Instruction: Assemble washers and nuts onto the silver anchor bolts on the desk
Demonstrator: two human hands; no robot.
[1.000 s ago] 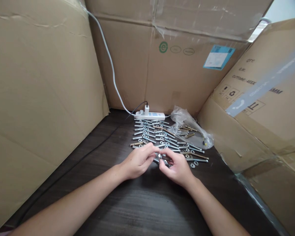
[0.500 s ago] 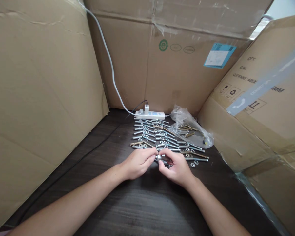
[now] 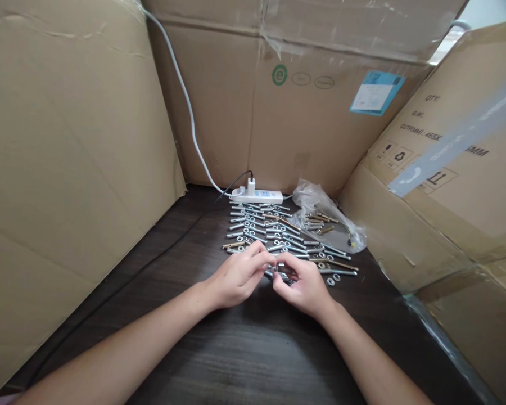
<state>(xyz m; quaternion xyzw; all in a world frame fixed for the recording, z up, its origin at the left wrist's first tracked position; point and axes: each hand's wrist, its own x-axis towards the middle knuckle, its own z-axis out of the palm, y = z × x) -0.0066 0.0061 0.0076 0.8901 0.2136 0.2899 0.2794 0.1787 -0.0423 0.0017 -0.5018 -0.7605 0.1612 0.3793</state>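
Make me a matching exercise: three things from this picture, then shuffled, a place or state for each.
1. Small silvery metal part
2. Long white plastic power strip
3. Blue-and-white paper label

A. Stuck on the brown cardboard rear box
B. Between left hand and right hand
C. Has a small white plug in it

Pairs: 1-B, 2-C, 3-A
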